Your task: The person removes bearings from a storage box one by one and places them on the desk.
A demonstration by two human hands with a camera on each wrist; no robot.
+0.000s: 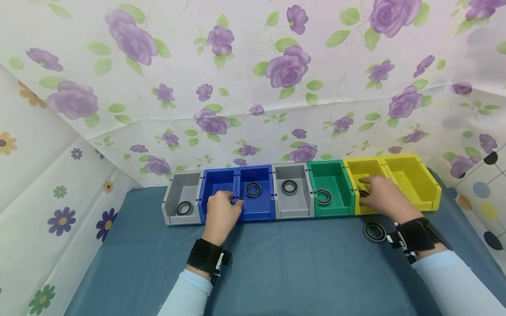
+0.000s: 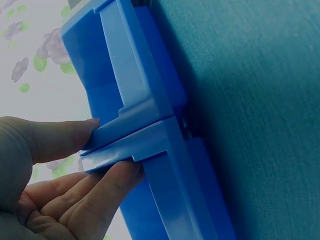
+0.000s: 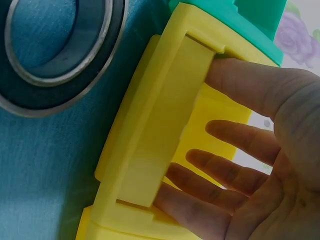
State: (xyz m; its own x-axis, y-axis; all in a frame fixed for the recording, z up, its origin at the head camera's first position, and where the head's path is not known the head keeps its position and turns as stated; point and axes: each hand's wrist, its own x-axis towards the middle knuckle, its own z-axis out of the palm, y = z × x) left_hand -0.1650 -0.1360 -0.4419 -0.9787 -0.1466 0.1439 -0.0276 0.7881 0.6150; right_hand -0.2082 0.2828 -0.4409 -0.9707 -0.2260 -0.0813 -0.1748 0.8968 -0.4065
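Blue bin walls [image 2: 131,129] tight between left fingers [image 2: 107,192], right fingers [image 3: 245,141] loose inside yellow bin [image 3: 147,132], bearing [image 3: 87,82] just outside

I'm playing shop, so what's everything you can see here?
Bins: seven, grey, blue, blue, grey, green, yellow, yellow, left to right
Tabletop: one, blue, underneath
Rings: six visible, black and silver, five in bins, one on the tabletop
Wall coverings: count unclear, white, flowered or dotted, behind and beside
Sleeves: two, light blue, lower corners
Wristbands: two, black, beyond the sleeves
Left grip: one, bare, holding blue bins' adjoining walls
Right grip: one, bare, in left yellow bin
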